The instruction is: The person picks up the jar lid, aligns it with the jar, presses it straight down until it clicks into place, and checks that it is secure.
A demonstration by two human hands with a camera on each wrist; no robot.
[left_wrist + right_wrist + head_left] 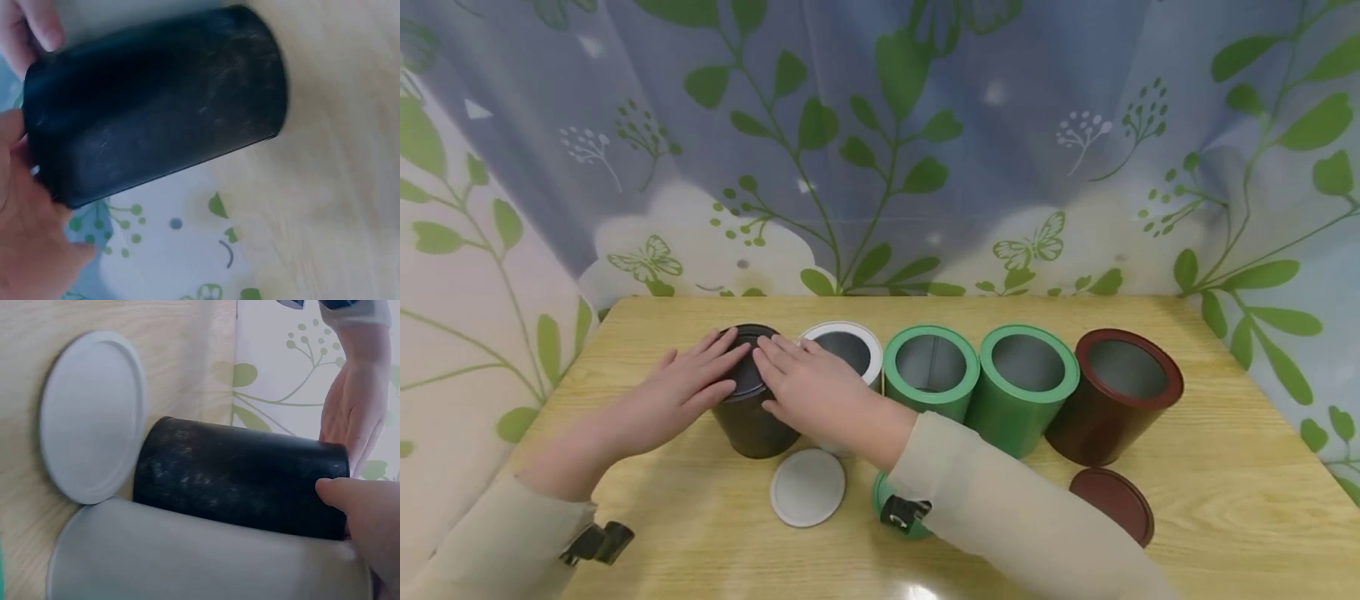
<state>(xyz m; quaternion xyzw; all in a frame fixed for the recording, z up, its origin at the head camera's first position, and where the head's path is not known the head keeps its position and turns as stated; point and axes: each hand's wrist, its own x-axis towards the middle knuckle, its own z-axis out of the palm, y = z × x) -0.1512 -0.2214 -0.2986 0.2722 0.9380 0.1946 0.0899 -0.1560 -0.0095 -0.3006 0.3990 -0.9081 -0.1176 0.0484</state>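
A black tin [756, 429] stands upright at the left end of a row, its black lid [747, 379] seated on top. My left hand [688, 387] lies over the lid from the left, fingers extended. From the other side my right hand [820, 392] rests on the lid's right edge, fingers straight and close together. In the right wrist view, the right thumb [337, 494] touches the tin's side near the top. Right beside it stands an uncovered white tin [875, 354], partly hidden by my right hand; its white lid [807, 489] lies in front.
Two uncovered green tins [931, 402] and an uncovered dark red tin [1086, 433] continue the row rightward. A green lid [880, 493], partly under my right sleeve, and a dark red lid [1118, 504] lie in front on the wooden table [700, 533]. A leaf-patterned curtain [865, 242] hangs behind.
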